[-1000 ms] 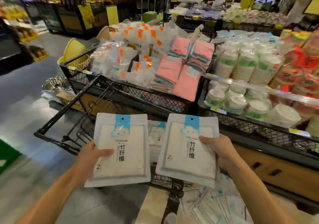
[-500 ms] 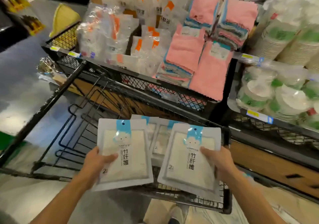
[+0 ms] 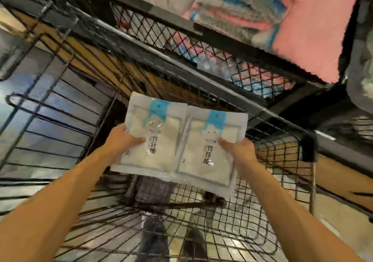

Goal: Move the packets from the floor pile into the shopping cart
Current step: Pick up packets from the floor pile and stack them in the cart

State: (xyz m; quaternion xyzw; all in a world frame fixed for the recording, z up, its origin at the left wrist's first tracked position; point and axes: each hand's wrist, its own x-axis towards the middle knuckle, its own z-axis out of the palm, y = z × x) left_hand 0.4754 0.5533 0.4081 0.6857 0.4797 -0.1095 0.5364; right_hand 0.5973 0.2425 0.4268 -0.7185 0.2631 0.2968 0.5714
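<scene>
The person is holding two flat white plastic packets with blue header tabs and black printed characters, side by side, over the inside of the black wire-mesh shopping cart (image 3: 262, 191). The left hand (image 3: 119, 140) is gripping the left packet (image 3: 149, 140) at its left edge, thumb lying across the front and the remaining fingers hidden behind it. The right hand (image 3: 238, 150) is pinching the right packet (image 3: 207, 146) at its right edge in the same way, thumb on top. The two packets are touching or slightly overlapping along their inner edges; which one lies on top cannot be told through the blur.

Judging from this, the placing step is in hand: both packets are already inside the cart's rim, above its mesh floor, and not yet set down. Whether other packets lie beneath them cannot be seen.

The next move is probably calling for lowering both packets flat toward the basket floor and releasing the thumbs together.

At the far side, a black mesh display bin (image 3: 201, 45) is holding folded pink cloths (image 3: 302, 39).
</scene>
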